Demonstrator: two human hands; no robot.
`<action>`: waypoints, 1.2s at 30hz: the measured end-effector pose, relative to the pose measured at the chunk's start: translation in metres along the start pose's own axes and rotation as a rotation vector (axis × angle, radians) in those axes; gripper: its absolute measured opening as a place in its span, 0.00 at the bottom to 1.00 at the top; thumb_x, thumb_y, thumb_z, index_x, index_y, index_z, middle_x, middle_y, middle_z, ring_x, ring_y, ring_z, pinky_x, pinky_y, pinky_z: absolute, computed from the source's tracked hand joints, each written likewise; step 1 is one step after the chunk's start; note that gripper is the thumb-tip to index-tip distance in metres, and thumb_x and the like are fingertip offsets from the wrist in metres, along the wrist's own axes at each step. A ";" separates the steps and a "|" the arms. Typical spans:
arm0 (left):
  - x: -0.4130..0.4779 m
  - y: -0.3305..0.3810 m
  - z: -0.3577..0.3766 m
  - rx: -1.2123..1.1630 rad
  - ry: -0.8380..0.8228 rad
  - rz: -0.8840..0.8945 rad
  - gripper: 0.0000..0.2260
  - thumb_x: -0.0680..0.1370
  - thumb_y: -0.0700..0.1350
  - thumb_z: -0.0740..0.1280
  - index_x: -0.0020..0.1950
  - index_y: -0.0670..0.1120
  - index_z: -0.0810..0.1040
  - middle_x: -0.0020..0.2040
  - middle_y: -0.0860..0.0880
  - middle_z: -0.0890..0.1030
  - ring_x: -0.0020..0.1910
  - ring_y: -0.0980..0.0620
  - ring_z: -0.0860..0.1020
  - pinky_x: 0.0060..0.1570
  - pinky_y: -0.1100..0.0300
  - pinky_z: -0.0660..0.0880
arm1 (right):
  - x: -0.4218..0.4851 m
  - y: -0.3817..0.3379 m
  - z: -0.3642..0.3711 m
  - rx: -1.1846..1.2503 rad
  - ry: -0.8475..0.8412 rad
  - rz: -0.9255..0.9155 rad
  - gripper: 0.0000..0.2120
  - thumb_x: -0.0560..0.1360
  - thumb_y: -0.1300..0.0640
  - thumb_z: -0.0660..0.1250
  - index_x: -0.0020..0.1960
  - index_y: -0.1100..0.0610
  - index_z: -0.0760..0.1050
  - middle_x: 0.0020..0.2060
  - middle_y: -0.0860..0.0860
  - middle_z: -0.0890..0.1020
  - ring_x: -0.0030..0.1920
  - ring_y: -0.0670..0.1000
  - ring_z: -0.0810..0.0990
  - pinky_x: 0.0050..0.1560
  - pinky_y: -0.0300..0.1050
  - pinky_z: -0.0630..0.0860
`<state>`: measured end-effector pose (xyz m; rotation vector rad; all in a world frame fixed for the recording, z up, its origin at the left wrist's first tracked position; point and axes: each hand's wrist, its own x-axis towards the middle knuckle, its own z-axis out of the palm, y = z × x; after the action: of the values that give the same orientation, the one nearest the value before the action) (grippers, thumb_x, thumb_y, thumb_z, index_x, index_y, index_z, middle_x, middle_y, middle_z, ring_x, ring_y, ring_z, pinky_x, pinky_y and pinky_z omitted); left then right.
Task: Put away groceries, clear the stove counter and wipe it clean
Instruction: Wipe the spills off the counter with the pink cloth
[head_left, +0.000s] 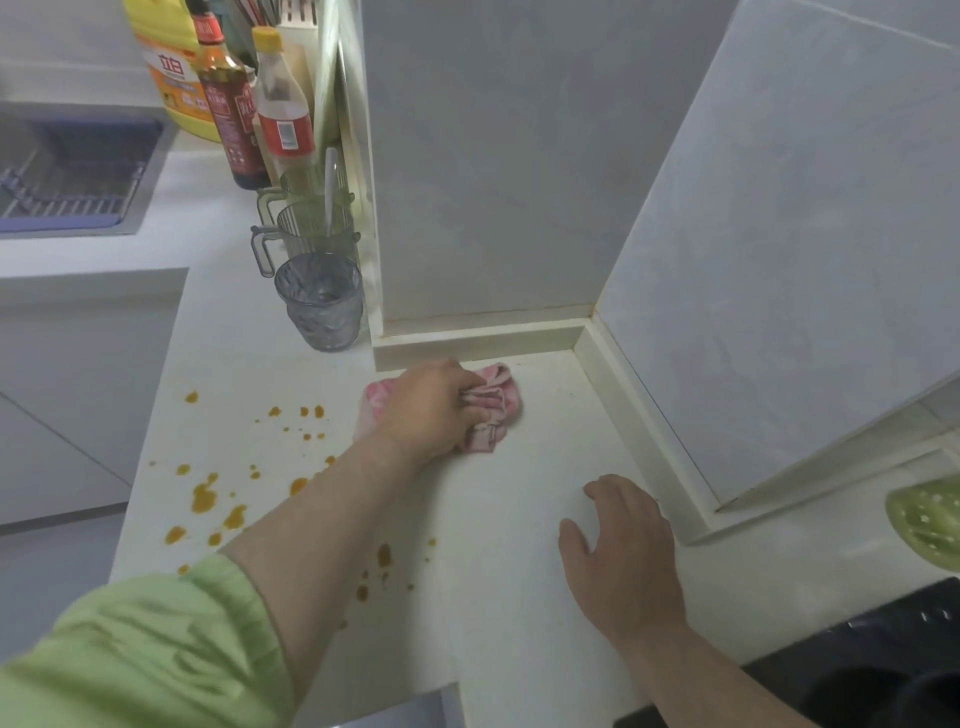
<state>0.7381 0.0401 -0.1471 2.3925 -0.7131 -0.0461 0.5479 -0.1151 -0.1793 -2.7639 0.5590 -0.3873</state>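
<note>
Left forearm (311, 530) reaches forward, bare below a green sleeve (145, 649) pushed up near the elbow. Left hand (434, 410), knuckles up, curls its fingers round a bunched pink cloth (501, 392). Right hand (623, 556) lies palm down, fingers straight and slightly spread, thumb out to the left; right forearm (727, 686) enters from the lower right.

The left hand (436, 408) grips a bunched pink cloth (496, 400) against the white bench (514, 525), close to the wall corner. The right hand (623, 551) rests flat on the bench, fingers spread, near the black stove (883, 654). Orange splashes (204, 498) dot the bench left of the forearm. A grey tumbler (319, 304), two clear jugs (311, 228) and bottles (283, 104) line the wall; a sink (78, 171) lies far left.
</note>
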 end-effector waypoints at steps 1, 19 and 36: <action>0.004 -0.002 -0.001 0.010 0.003 -0.002 0.12 0.69 0.49 0.74 0.50 0.45 0.83 0.43 0.45 0.77 0.46 0.44 0.75 0.46 0.55 0.71 | 0.000 0.000 0.000 0.000 0.001 0.000 0.22 0.68 0.46 0.57 0.54 0.58 0.77 0.53 0.52 0.79 0.55 0.57 0.77 0.52 0.53 0.74; -0.048 0.004 -0.009 -0.048 -0.003 -0.065 0.18 0.71 0.52 0.73 0.60 0.48 0.81 0.46 0.49 0.76 0.49 0.48 0.72 0.49 0.57 0.69 | -0.001 -0.002 -0.002 0.006 -0.034 0.000 0.23 0.69 0.45 0.58 0.56 0.58 0.76 0.56 0.52 0.78 0.57 0.56 0.76 0.56 0.54 0.72; -0.113 0.020 -0.007 -0.052 0.017 -0.067 0.16 0.70 0.49 0.74 0.56 0.47 0.82 0.46 0.48 0.76 0.49 0.46 0.73 0.51 0.55 0.70 | -0.004 -0.005 -0.011 0.014 -0.098 0.010 0.24 0.70 0.45 0.69 0.61 0.58 0.75 0.60 0.52 0.76 0.63 0.55 0.72 0.64 0.51 0.65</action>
<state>0.6334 0.0875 -0.1455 2.3634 -0.6159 -0.0709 0.5421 -0.1116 -0.1684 -2.7478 0.5432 -0.2515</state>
